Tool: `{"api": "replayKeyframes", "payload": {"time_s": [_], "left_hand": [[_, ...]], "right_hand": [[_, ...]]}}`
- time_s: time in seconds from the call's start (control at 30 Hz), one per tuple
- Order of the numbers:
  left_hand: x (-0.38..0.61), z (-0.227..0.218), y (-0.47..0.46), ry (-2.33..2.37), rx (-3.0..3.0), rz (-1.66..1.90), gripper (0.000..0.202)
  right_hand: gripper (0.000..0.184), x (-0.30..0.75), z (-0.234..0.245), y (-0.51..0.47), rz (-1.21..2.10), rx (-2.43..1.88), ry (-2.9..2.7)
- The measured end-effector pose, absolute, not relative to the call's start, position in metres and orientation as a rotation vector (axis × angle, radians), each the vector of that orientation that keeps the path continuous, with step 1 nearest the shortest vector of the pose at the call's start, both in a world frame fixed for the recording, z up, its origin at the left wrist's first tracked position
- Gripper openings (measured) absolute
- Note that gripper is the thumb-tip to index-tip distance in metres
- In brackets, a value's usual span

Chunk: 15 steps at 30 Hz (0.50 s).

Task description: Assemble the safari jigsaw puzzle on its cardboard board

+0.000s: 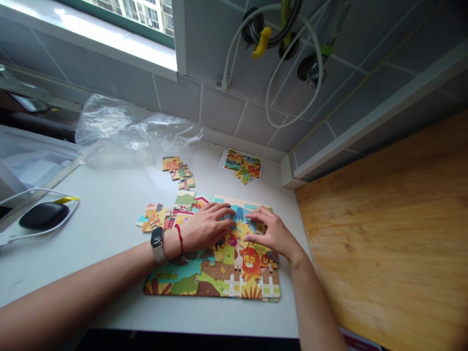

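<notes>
Left forearm (91, 285) and right forearm (314, 292) enter from the lower left and lower right over a white bench (109, 253). At lower centre lies the jigsaw (215, 273), its front rows joined and, I judge, most of its picture filled. Over its middle, the right hand (274, 231) has its grip apart, thumb and fingers spread beside a yellow piece (241, 232); the left hand (208, 225) rests fingers-down, its grip hidden, so I cannot tell. Unplaced pieces (155, 217) cluster left of centre, a short chain (179, 172) lies above, and one piece (245, 176) overlaps the picture card (239, 158). Farther back, upper left, glare hides whether the crumpled clear bag (109, 122) contains anything.
</notes>
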<state>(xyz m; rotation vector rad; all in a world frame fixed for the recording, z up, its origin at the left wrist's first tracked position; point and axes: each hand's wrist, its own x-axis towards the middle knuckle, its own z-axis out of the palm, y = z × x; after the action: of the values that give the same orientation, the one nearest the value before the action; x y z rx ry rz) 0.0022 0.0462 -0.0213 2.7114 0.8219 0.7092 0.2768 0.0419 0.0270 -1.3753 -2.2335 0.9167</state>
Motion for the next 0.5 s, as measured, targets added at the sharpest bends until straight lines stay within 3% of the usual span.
{"api": "replayKeyframes", "payload": {"time_s": [0.1, 0.27, 0.5], "left_hand": [[0.002, -0.02, 0.046, 0.836, 2.699, 0.715, 0.022], [0.001, -0.02, 0.046, 0.827, 2.713, 0.699, 0.023], [0.002, -0.013, 0.042, 0.852, 2.763, 0.645, 0.026]], "right_hand": [[0.08, 0.263, 0.035, 0.031, 0.805, -1.444, -2.409], [0.05, 0.249, 0.04, 0.024, 0.735, -1.501, -2.448], [0.049, 0.258, 0.035, 0.029, 0.819, -1.392, -2.418]]}}
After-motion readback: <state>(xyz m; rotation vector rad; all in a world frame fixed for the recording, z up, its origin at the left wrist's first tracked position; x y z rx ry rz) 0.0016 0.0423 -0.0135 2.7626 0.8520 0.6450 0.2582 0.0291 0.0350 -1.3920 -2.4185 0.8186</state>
